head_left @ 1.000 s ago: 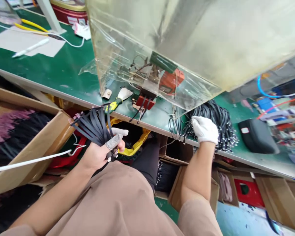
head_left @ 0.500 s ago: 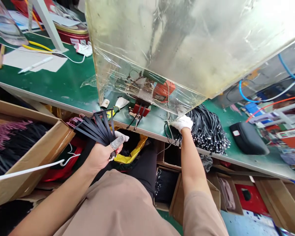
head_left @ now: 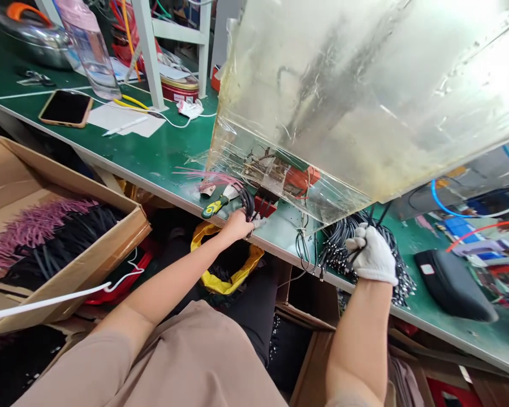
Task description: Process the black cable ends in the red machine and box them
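My left hand [head_left: 237,225], with grey covers on its fingertips, is closed round a bundle of black cables [head_left: 248,202] at the bench edge. Thin pink wires [head_left: 220,178] fan out from the bundle's far end. Just right of it sits a small red block [head_left: 265,204] with dark prongs, under the clear hood. My right hand [head_left: 371,254], in a white glove, is closed on black cable over a pile of black cables [head_left: 337,243] with metal-tipped ends. A green-and-yellow-handled scraper [head_left: 218,204] lies to the left of my left hand.
A large cloudy plastic hood [head_left: 322,102] hangs over the green bench [head_left: 152,164]. At left stands a cardboard box [head_left: 80,265] of pink-ended cables. A yellow-rimmed bag [head_left: 233,282] is below the edge. A phone [head_left: 65,107] and a black case [head_left: 453,285] lie on the bench.
My left hand has carried the bundle forward and right, up to the red block. My right hand has shifted right from beneath the hood's corner to the cable pile. The view has turned leftward.
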A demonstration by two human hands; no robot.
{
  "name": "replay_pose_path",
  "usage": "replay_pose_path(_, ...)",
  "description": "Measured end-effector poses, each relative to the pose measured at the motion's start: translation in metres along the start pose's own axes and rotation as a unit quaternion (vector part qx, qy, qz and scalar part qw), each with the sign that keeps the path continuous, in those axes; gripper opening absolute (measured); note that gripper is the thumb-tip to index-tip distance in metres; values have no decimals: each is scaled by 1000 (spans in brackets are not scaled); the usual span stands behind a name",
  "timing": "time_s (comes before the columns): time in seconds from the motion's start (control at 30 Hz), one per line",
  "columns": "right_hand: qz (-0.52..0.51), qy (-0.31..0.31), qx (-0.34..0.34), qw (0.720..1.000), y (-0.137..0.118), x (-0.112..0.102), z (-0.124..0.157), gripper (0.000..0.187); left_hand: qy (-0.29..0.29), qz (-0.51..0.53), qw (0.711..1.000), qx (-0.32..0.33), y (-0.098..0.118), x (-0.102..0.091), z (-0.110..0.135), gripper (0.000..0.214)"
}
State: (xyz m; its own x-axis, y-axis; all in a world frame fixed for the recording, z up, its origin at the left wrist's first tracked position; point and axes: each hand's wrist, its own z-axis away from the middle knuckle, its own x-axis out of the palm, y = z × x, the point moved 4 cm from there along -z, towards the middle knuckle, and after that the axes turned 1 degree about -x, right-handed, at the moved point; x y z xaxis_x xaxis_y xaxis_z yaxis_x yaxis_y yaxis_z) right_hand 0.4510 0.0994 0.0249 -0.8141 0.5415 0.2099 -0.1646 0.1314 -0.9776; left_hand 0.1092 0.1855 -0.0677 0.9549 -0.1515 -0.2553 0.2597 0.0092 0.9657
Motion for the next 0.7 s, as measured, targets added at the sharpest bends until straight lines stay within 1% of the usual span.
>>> replay_pose_path(0.1, -84, -51, 28, 995, 6, 0, 19, 36, -36, -45, 998, -1, -4, 9, -3, 31)
replay_pose_path(0.17, -121, -64, 23, 990, 9, 1, 33, 31, -59, -65, 996, -8, -8, 10, 3, 29)
replay_pose_path(0.23, -126, -65, 15, 990, 13, 4, 45, 24, -87, -70, 994, -17, -10, 9, 14, 26)
replay_pose_path(0.3, -115, -59, 16, 992, 18, 8, 56, 19, -119, -54, 991, -24, -11, 8, 26, 26)
replay_pose_path(0.37, -122, -61, 28, 990, 22, 15, 65, 20, -144, -30, 989, -26, -12, 7, 37, 32)
replay_pose_path(0.5, -147, -99, 30, 984, 23, 35, 86, 20, -192, 64, 979, -3, -16, 5, 58, 40)
replay_pose_path(0.6, -116, -127, 5, 985, 27, 49, 105, 22, -194, 157, 968, -10, -23, -8, 78, 44)
replay_pose_path(0.67, -91, -147, 11, 985, 42, 59, 117, 24, -190, 197, 961, -22, -27, -26, 97, 42)
replay_pose_path(0.7, -82, -160, 31, 983, 55, 66, 124, 26, -178, 218, 959, -28, -29, -39, 108, 39)
